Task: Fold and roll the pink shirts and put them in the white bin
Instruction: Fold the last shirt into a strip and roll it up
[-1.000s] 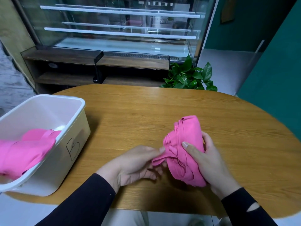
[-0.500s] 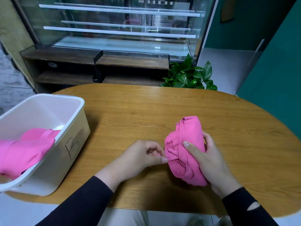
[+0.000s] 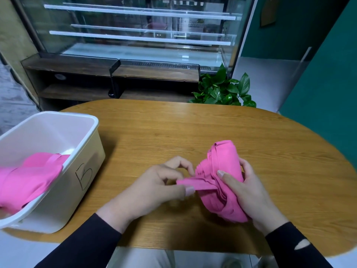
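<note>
While oval wooden table [image 3: 212,128] carries everything, white plastic bin marked "B" [image 3: 85,151] sits at left edge, crumpled pink shirt [image 3: 29,178] draped over its near rim; rolled pink shirt bundle [image 3: 224,163] lies on table right of centre; right hand [image 3: 249,192] grips bundle, fingers curled round; left hand [image 3: 154,188] pinches loose pink strip [image 3: 195,184] pulled from roll
</note>
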`<state>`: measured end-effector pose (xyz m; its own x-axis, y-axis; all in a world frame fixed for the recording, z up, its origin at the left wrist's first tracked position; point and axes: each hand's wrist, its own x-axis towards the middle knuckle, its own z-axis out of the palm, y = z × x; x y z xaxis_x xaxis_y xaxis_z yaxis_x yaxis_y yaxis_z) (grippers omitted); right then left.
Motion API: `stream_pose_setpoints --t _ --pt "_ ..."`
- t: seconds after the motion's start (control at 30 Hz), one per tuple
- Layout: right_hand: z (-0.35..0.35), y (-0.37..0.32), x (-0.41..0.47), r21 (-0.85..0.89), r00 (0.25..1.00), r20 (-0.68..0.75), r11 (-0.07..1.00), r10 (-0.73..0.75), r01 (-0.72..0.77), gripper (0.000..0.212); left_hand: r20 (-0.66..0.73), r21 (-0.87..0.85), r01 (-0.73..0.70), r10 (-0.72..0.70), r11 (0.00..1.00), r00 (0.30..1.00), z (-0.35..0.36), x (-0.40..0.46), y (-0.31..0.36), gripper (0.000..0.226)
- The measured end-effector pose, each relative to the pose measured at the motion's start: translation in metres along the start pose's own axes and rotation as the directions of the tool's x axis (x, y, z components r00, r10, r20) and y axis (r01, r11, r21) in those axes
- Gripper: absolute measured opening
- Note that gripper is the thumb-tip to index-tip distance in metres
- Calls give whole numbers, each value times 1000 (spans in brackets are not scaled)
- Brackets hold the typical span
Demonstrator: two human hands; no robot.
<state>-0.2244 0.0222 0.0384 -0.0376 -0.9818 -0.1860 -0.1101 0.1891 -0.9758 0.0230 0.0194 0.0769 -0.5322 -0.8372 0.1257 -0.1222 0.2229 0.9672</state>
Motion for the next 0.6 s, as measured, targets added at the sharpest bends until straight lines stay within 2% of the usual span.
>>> stream_pose_setpoints --t 0.1,0.2,0.3,0.37,0.47,0.53,0.6 --pt "9 2 -4 -4 998 64 1000 14 -13 73 -148 -179 -82 56 980 987 3 1 8 28" --pt "18 2 -8 -12 998 66 1000 14 -13 85 -166 -404 -128 65 906 984 6 1 11 32" --pt "24 4 -11 -7 997 72 1000 -3 4 79 -129 -433 -117 66 894 989 7 -1 9 41" --pt "26 4 -14 15 998 57 1000 -29 28 71 -174 -427 -123 53 896 983 8 -3 6 33" --pt "30 2 -18 62 998 42 997 -42 40 70 -263 -504 -118 -22 856 965 12 -4 5 31" --pt "35 0 -22 93 998 7 994 -57 56 75 -367 -506 -77 -134 859 921 16 0 5 37" --pt "41 -1 -25 64 990 -89 991 -110 115 77 -431 -518 -17 -244 855 869 19 4 6 36"
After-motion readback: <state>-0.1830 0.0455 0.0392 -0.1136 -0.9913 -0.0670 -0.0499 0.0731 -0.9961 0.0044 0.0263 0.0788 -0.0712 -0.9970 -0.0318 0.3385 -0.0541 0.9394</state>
